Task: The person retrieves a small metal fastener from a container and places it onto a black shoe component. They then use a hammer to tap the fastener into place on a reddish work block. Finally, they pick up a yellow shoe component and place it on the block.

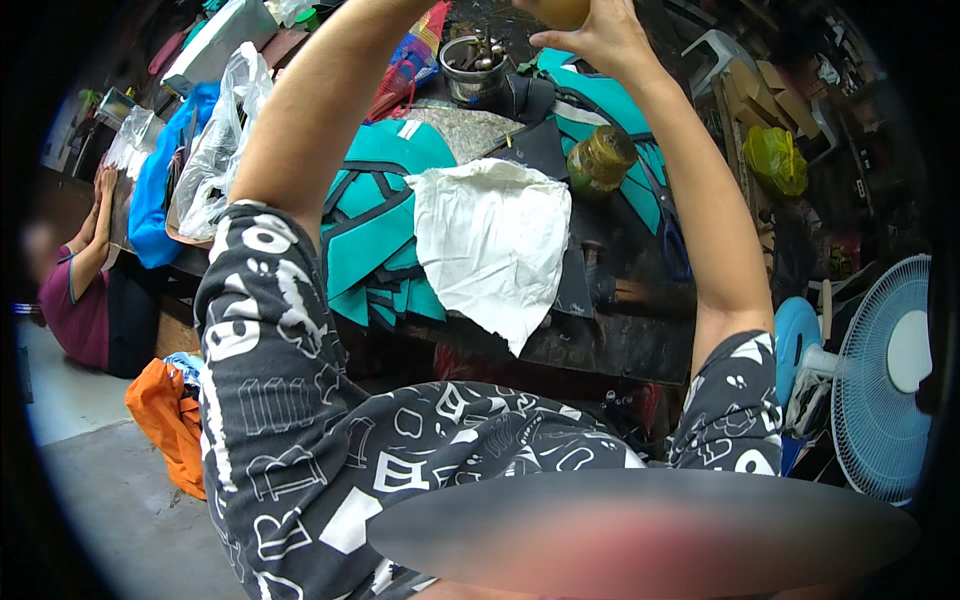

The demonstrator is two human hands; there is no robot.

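Steadiness is likely being needed as a yellowish object (562, 12) is being held by the right grip (600, 42); left grip unseen, untellable.

Uneven light, black fisheye rim
The white cloth (490, 245) looks brightest; the tabletop (600, 345) is dark. The fan (880, 380) looks stretched near the right edge; an oval blur smears the bottom.

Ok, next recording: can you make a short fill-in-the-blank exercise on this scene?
1. The wearer's ____ hand shows at the top edge, beside an amber object.
2. The crumpled cloth is ____.
3. The round-grilled appliance at far right is a ____.

Missing words: right; white; fan.
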